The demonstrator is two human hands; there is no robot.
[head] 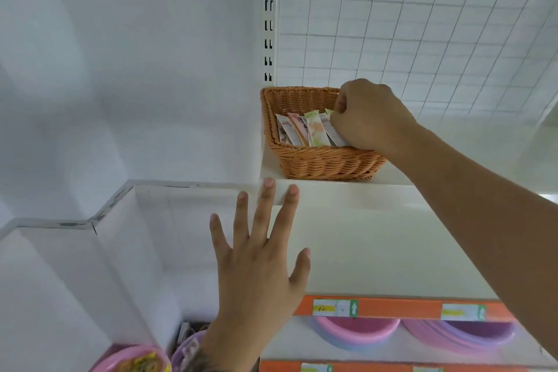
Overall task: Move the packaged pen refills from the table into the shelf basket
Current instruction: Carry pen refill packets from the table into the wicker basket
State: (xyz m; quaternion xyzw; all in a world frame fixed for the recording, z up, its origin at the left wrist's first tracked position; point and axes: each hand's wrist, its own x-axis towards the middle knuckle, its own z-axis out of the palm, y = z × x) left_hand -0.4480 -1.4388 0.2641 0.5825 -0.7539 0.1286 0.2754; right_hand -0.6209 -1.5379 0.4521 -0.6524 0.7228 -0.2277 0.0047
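- right hand is inside the wicker basket on the top shelf, fingers curled in, pinching the right-most packet at its upper end
- packaged pen refills: about 4 or 5 flat packets visible, leaning side by side in the basket; exact count unclear, hand hides the right part
- table not in view, so cannot tell if any packets remain there
- left hand is flat, fingers straight and spread, holding nothing; fingertips lie over the shelf's left front corner, contact cannot be confirmed
- basket sits at the shelf's back left corner, against the wire grid panel
- below the shelf: orange price strip, pink and purple bowls
- step looks like placing or straightening the last packet
- risk 1: pulling the hand out fast could drag a leaning packet over the low front rim
- risk 2: packets stand tilted, so a nudge could topple the row
- risk 3: wrist catching the rim could slide the light basket toward the edge
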